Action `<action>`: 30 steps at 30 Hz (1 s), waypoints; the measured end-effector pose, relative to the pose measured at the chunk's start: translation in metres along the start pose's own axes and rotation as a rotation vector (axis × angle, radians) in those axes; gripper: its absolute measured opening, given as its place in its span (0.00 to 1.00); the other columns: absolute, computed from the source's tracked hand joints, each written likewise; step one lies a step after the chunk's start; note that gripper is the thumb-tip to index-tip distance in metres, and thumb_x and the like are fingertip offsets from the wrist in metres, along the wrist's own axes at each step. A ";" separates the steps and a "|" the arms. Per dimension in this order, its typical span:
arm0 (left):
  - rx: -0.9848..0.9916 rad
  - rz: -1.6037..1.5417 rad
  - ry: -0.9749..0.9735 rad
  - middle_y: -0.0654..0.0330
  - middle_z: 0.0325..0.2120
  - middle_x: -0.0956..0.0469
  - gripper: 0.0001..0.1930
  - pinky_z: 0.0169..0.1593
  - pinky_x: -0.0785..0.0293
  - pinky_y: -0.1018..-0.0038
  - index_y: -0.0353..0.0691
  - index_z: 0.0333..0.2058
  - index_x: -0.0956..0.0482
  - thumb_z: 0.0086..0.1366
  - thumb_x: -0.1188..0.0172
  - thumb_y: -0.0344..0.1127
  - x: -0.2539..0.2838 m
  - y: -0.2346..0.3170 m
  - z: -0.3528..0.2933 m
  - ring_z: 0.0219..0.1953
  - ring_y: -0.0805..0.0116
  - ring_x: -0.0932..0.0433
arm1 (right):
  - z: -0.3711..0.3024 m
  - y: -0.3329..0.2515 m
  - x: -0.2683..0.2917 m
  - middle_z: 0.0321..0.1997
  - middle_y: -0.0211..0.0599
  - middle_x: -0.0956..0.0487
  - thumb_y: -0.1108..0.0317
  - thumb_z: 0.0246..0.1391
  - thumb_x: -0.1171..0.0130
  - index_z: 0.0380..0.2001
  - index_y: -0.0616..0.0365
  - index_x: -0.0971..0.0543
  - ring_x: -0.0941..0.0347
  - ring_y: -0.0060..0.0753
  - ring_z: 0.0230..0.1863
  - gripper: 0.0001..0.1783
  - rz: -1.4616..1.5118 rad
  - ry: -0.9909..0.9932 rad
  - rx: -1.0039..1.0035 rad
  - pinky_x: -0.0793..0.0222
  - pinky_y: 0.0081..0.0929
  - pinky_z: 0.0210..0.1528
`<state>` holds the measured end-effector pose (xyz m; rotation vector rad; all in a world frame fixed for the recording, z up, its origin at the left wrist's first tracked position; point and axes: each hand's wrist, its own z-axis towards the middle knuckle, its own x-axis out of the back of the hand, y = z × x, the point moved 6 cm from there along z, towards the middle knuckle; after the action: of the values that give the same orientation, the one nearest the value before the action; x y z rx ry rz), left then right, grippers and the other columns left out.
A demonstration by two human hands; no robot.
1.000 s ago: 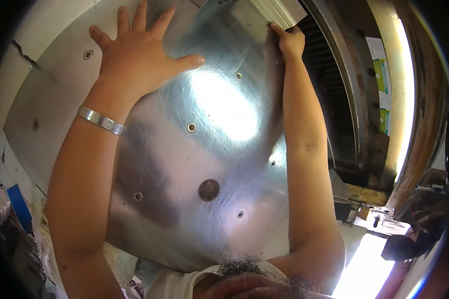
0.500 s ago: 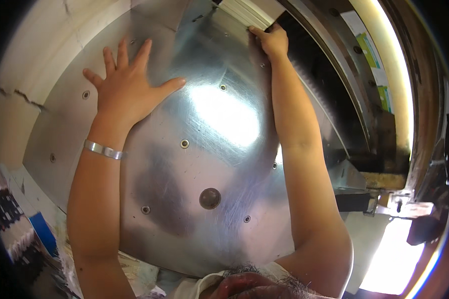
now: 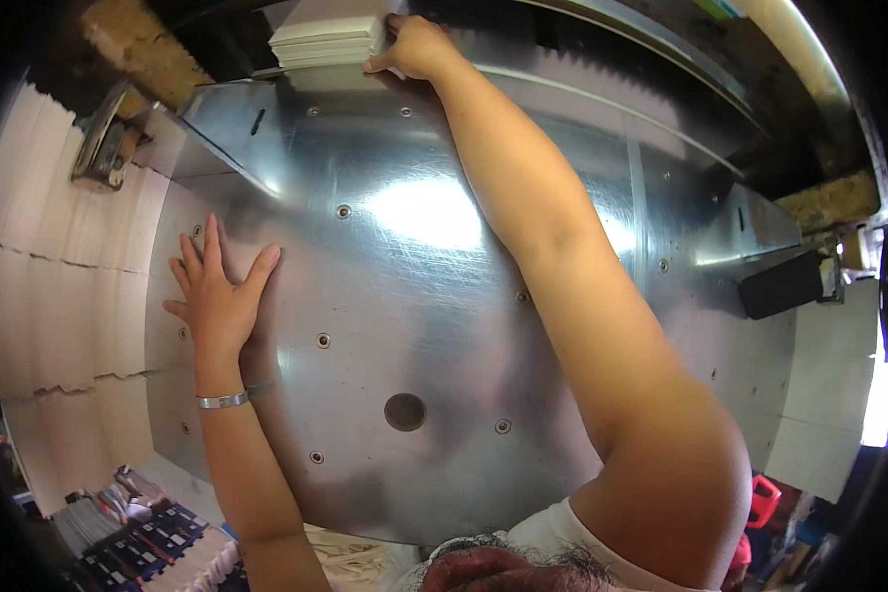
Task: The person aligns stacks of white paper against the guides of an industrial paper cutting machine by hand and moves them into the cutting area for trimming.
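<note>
My right hand (image 3: 419, 47) reaches to the far side of a shiny metal table (image 3: 395, 326). Its thumb and fingers close around the right end of a stack of white paper (image 3: 328, 39), which lies at the table's far edge. The fingers on the far side are partly hidden. My left hand (image 3: 215, 301) lies on the left part of the metal surface, fingers spread and holding nothing. A silvery band circles that wrist.
Tall stacks of pale paper (image 3: 59, 296) line the left edge. An upright metal guide (image 3: 212, 148) stands at the far left. At right sits a black block (image 3: 779, 286). Dark-edged books or booklets (image 3: 143, 553) lie low at the left. A machine bar (image 3: 651, 35) spans the far side.
The view has swung, bringing the left guide and more of the white stack into sight. My right hand now appears farther left, at the stack; my left hand appears lower, still spread.
</note>
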<state>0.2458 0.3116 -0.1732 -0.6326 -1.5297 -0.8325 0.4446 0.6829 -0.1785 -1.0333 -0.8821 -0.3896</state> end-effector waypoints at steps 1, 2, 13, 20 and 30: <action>-0.002 -0.005 0.007 0.41 0.79 0.56 0.55 0.72 0.70 0.25 0.58 0.78 0.47 0.60 0.41 0.78 0.001 -0.001 0.001 0.80 0.34 0.62 | -0.004 0.001 0.003 0.58 0.45 0.15 0.44 0.36 0.19 0.63 0.54 0.21 0.21 0.52 0.62 0.49 0.001 0.016 -0.010 0.46 0.57 0.75; -0.015 0.011 0.008 0.41 0.79 0.56 0.55 0.72 0.70 0.25 0.58 0.78 0.47 0.60 0.41 0.78 0.000 0.000 0.002 0.80 0.34 0.62 | -0.005 0.001 0.006 0.58 0.45 0.15 0.44 0.36 0.19 0.63 0.54 0.21 0.21 0.52 0.62 0.49 0.013 0.026 -0.023 0.46 0.57 0.75; -0.006 0.054 0.008 0.40 0.78 0.55 0.54 0.71 0.65 0.23 0.58 0.78 0.49 0.62 0.42 0.77 -0.004 -0.004 0.008 0.80 0.34 0.60 | -0.010 0.001 0.009 0.58 0.44 0.15 0.47 0.36 0.18 0.61 0.55 0.19 0.21 0.50 0.61 0.47 0.104 0.116 0.048 0.38 0.47 0.72; -0.002 0.045 0.016 0.40 0.78 0.54 0.54 0.71 0.65 0.23 0.57 0.78 0.48 0.62 0.41 0.76 -0.005 -0.006 0.005 0.79 0.34 0.59 | -0.012 -0.001 0.008 0.65 0.49 0.20 0.64 0.33 0.15 0.65 0.69 0.25 0.23 0.43 0.67 0.52 0.272 0.064 -0.028 0.32 0.32 0.71; 0.010 0.006 -0.021 0.43 0.79 0.57 0.49 0.74 0.72 0.28 0.60 0.78 0.48 0.65 0.41 0.72 -0.001 0.002 0.002 0.81 0.38 0.64 | -0.012 -0.001 0.007 0.58 0.45 0.15 0.40 0.39 0.21 0.62 0.53 0.19 0.20 0.47 0.60 0.48 0.052 0.170 0.025 0.36 0.44 0.70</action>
<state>0.2462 0.3150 -0.1736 -0.6398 -1.5495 -0.8157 0.4538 0.6728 -0.1748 -0.9834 -0.7052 -0.4153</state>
